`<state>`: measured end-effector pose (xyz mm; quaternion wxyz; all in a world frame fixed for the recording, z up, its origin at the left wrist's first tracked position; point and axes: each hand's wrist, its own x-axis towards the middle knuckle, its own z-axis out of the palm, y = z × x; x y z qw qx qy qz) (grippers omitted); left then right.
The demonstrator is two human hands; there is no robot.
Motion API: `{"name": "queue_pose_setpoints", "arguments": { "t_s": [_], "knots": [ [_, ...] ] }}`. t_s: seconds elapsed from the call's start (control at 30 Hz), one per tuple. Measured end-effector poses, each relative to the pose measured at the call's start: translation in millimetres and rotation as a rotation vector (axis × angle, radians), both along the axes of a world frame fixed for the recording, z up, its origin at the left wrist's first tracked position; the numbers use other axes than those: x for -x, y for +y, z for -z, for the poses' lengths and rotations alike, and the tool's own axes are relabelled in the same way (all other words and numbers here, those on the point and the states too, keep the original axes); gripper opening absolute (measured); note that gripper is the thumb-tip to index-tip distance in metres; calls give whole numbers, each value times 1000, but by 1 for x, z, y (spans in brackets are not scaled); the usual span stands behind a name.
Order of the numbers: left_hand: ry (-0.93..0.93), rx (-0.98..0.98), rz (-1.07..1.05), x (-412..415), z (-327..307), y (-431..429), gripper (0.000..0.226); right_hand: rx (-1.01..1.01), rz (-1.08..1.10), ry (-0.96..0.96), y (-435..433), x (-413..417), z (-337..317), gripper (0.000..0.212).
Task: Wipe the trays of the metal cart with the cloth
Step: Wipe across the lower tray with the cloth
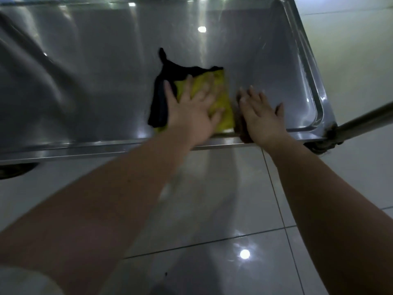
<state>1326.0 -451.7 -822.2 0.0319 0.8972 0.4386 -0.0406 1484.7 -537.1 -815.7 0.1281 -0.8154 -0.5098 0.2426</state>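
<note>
A shiny metal cart tray (106, 71) fills the upper part of the head view. On its floor near the front rim lies a yellow cloth (223, 107) with a dark blue-black part on its left side. My left hand (193, 107) presses flat on the cloth with fingers spread. My right hand (261, 116) rests flat on the bare tray floor just right of the cloth, fingers straight, holding nothing. Both forearms reach over the tray's front rim.
A metal cart bar (365, 122) juts out from the tray's front right corner. A dark wheel (12, 170) shows under the rim at the left. Glossy white floor tiles (212, 209) lie below and to the right.
</note>
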Motion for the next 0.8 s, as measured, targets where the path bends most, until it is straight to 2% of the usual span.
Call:
{"name": "queue_pose_setpoints", "arguments": {
  "t_s": [0.07,0.13,0.27,0.43,0.67,0.8],
  "knots": [
    [27,-12,-81,32,-2,40,57,75,-90,-176,0,4,7,55],
    [20,36,-121,58,-3,65,55,101,-85,-266,-1,12,12,57],
    [38,78,-114,68,-6,69,52,109,-31,-321,12,39,9,58],
    [56,80,-55,85,-7,54,55,51,-186,-378,59,79,12,54],
    [22,74,38,135,-1,-4,63,28,-141,-395,62,80,19,53],
    [-1,110,-4,124,2,3,56,18,-146,-426,59,83,22,53]
  ]
}}
